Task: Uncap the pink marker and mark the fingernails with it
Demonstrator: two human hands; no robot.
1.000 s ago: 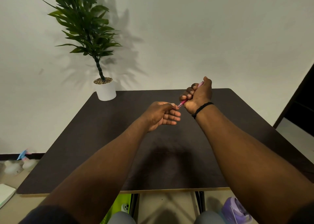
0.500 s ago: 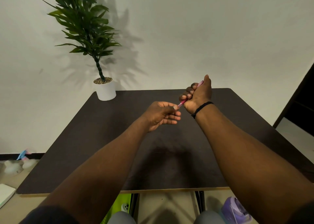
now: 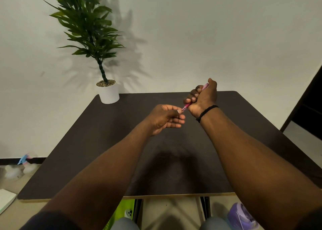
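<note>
My right hand (image 3: 203, 97) is held above the far part of the dark table (image 3: 104, 142), fist curled round a slim pink pen (image 3: 187, 106). The pen's top end pokes out by my thumb and its lower tip points down-left. My left hand (image 3: 166, 118) is just left of it, thumb and forefinger pinching the pen's lower tip, the other fingers loosely extended. A black band (image 3: 206, 113) circles my right wrist. Most of the pen's barrel is hidden inside my right fist.
A potted green plant in a white pot (image 3: 108, 93) stands at the table's far left corner against the pale wall. A purple object (image 3: 241, 217) and a green item (image 3: 122, 212) lie on the floor under the table's near edge. A dark doorway (image 3: 310, 107) is at right.
My left thumb and forefinger have closed onto the pen's lower tip. Both arms otherwise stay nearly still.
</note>
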